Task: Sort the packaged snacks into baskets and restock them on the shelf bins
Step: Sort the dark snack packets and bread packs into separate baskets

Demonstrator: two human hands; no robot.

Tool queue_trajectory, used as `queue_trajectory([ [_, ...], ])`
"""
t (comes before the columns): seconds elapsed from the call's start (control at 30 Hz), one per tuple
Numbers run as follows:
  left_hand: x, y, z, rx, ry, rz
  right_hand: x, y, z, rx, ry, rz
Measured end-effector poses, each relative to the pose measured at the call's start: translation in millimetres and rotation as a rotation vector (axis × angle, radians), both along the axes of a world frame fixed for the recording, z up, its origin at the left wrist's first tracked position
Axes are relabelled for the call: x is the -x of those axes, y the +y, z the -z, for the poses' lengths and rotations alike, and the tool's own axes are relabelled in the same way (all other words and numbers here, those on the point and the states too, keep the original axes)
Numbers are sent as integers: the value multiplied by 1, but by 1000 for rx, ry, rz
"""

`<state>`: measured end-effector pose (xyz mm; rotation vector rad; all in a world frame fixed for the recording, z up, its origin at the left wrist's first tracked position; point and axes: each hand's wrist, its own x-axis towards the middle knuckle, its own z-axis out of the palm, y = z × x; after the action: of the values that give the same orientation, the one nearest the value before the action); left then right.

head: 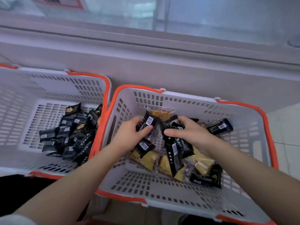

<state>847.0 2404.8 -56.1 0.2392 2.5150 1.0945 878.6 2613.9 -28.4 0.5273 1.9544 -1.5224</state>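
Sorting step: left hand (129, 132) and right hand (186, 132) each clamp fingers on glossy black snack packets (146, 123); next, probably drop them into the left white-and-orange slotted plastic basket (103, 82).

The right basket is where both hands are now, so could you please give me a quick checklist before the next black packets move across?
1. Left hand grips a black packet: ok.
2. Right hand grips black packets: ok.
3. Left basket holds only black packets: ok, as far as visible.
4. Left basket has room: ok.
5. Yellow packets remain in right basket: ok.
6. No yellow packet caught in either grip: cannot tell.
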Motion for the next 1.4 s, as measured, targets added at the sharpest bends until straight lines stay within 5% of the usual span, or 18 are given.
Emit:
queue_trajectory([
  [0.2, 17, -105, -42, -36, 104, -387, 36, -130, -37, 180, 75, 66],
  [0.33, 8, -177, -43, 50, 42, -449, 44, -221, -33, 237, 116, 124],
  [0.63, -11, -250, -7, 212, -147, -591, 42, -295, 1, -302, 206, -105],
  [0.83, -16, -225, -4, 194, 19, -324, 19, -268, -3, -620, 448, -557],
  [0.97, -23, -206, 9, 235, -46, -14, -7, -233, -10, -684, 615, -601],
  [1.13, -31, -191, 11, 350, -169, 176, -33, -189, -3, -699, 521, -593],
  [1.3, -29, -146, -26, 172, 245, 68, -49, -145, 13, -720, 477, -593],
  [1.4, -37, -102, -44, 24, 389, 209, -59, -108, 25, -773, 392, -547],
])
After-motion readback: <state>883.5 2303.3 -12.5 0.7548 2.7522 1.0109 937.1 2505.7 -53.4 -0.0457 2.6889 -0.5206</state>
